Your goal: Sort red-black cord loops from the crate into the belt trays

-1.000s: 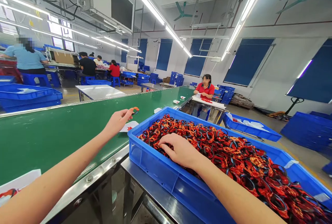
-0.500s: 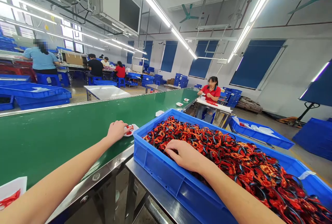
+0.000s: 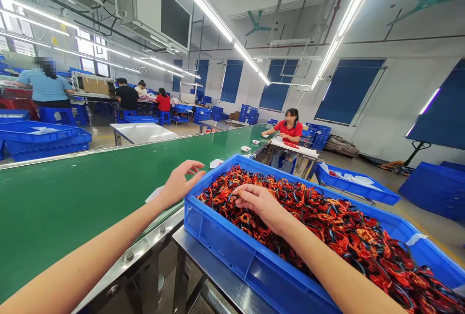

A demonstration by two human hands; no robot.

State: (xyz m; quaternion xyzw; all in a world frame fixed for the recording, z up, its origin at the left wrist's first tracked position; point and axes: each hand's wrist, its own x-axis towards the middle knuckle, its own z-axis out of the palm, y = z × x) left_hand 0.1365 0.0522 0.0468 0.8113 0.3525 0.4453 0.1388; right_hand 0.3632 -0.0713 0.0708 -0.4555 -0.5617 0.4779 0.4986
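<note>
My right hand (image 3: 259, 205) rests in a blue plastic crate (image 3: 218, 174), fingers drawn together among a heaped tangle of red, orange and black cord loops (image 3: 327, 236). I cannot tell whether those fingers grip a strand. My left hand (image 3: 179, 183) hangs open and holds nothing, just past the crate's near corner above a green conveyor belt (image 3: 90, 173). A white paper sheet (image 3: 155, 194) lies on the belt, partly hidden by my left wrist.
The crate stands on a steel table (image 3: 203, 260) beside the belt's metal edge. A small white card (image 3: 216, 163) lies on the belt. Beyond sits a co-worker in a red shirt (image 3: 288, 132) at a table. A blue crate with white bags (image 3: 354, 190) stands to the right.
My left hand has lifted off the belt and spread its fingers; the orange-and-black loop seen in it earlier no longer shows. My right hand has shifted slightly within the pile.
</note>
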